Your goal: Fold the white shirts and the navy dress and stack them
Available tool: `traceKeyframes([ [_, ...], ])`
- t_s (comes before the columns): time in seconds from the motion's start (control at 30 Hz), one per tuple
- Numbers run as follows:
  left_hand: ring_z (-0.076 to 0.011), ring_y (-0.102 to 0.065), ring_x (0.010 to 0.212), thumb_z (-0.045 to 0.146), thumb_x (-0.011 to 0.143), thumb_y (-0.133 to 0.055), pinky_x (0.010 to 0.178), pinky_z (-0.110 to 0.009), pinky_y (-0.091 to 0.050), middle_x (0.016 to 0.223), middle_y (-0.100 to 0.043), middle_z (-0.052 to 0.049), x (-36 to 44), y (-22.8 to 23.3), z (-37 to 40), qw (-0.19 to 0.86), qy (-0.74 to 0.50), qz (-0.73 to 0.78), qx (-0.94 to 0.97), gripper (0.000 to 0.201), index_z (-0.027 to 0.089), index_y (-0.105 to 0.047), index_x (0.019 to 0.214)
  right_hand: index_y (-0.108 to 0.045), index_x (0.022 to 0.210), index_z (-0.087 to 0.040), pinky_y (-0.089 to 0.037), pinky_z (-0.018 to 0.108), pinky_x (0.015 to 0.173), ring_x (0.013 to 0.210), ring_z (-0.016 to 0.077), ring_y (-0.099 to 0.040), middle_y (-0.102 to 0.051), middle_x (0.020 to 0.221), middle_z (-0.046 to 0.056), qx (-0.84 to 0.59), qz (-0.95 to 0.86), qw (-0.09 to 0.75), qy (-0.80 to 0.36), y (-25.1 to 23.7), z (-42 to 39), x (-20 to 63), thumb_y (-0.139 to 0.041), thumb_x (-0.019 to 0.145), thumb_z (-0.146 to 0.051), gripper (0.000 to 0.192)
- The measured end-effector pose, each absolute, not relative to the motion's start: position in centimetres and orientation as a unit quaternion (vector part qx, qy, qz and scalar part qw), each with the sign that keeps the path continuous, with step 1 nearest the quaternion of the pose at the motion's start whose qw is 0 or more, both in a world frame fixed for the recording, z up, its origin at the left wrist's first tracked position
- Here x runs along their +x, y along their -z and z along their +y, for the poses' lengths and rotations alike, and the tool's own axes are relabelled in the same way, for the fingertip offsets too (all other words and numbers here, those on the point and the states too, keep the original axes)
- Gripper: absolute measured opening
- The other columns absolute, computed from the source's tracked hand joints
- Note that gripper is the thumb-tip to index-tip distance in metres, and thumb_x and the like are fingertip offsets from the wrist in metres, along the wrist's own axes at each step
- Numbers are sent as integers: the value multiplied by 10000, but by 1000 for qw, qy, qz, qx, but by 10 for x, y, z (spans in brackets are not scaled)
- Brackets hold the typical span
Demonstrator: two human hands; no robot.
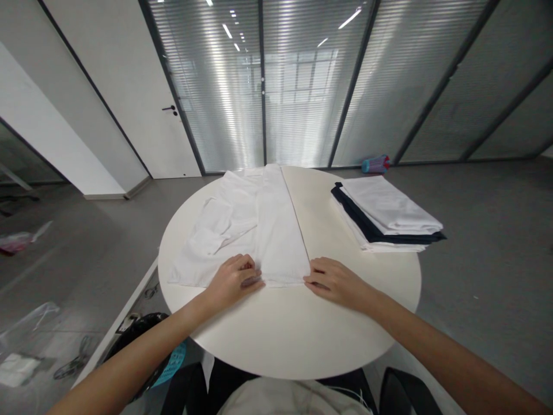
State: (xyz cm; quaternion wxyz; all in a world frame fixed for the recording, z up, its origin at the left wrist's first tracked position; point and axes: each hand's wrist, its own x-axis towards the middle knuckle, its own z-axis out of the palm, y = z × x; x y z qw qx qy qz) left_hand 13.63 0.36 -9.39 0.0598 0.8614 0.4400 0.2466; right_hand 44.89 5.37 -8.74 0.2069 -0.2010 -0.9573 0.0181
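Note:
A white shirt (280,230) lies on the round table with its right side folded inward into a straight edge. What looks like a sleeve sits creased on its left part. My left hand (236,278) is closed at the near hem, its fingers curled and thumb pinching the cloth around the middle. At the near right corner my right hand (332,281) pinches the shirt between thumb and fingers. The exact fingertip contact is partly hidden on both hands.
A stack of folded white and navy cloth (384,213) sits on the right of the white table (298,346). A black-lined blue bin (173,363) stands below left. Cables (75,360) and plastic wrapping lie on the floor. A glass partition (298,86) rises behind.

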Motion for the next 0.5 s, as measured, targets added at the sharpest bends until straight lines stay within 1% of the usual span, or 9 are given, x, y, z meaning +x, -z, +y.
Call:
traceKeyframes([
  [0.07,-175,-577,814,359,951,-635,741,-314,-487,925,-627,-71,135,94,2,48,-245,431,867,212,187,-755,923,-720,856,-182,-446,324,736,772,183,-582,-621,807,61,-193,-957,217,-21,89,54,449,-509,999,-208,256],
  [0.13,-185,-589,854,338,969,-603,764,-319,-495,963,-629,-84,132,93,0,65,-245,425,869,216,186,-757,976,-722,860,-173,-437,313,723,759,178,-574,-608,798,56,-193,-954,228,-40,90,54,449,-521,994,-213,245],
  [0.2,-180,-599,877,290,982,-561,773,-308,-501,1010,-625,-92,128,90,0,115,-248,430,861,222,191,-751,1042,-727,870,-168,-432,297,699,740,169,-568,-594,791,49,-202,-949,231,-75,89,54,448,-544,988,-234,228],
  [0.23,-168,-602,854,267,980,-545,757,-294,-500,1013,-621,-90,127,89,1,148,-252,440,849,230,192,-746,1065,-730,879,-167,-430,288,687,732,163,-568,-591,792,47,-208,-946,230,-96,88,54,448,-553,986,-243,221],
  [0.3,-139,-590,756,258,961,-540,690,-264,-485,972,-621,-77,126,86,5,215,-264,471,814,254,184,-729,1114,-735,905,-169,-432,271,676,730,152,-574,-598,811,46,-219,-939,228,-139,86,54,447,-562,984,-246,206],
  [0.37,-124,-560,669,311,948,-553,627,-248,-448,875,-628,-50,128,85,11,270,-267,509,773,314,168,-696,1188,-732,933,-169,-440,262,683,738,146,-581,-610,835,48,-225,-931,231,-169,85,53,446,-565,981,-242,188],
  [0.43,-126,-547,641,375,937,-568,606,-244,-415,790,-633,-21,133,84,17,304,-269,534,741,405,157,-646,1269,-725,949,-169,-447,263,696,750,148,-587,-616,850,51,-228,-928,234,-178,84,53,445,-564,979,-238,178],
  [0.5,-129,-544,631,399,920,-584,605,-245,-394,728,-625,4,140,85,22,321,-279,548,721,447,155,-621,1293,-720,953,-170,-451,270,710,765,153,-592,-618,857,54,-229,-929,234,-174,84,53,444,-558,981,-241,179],
])
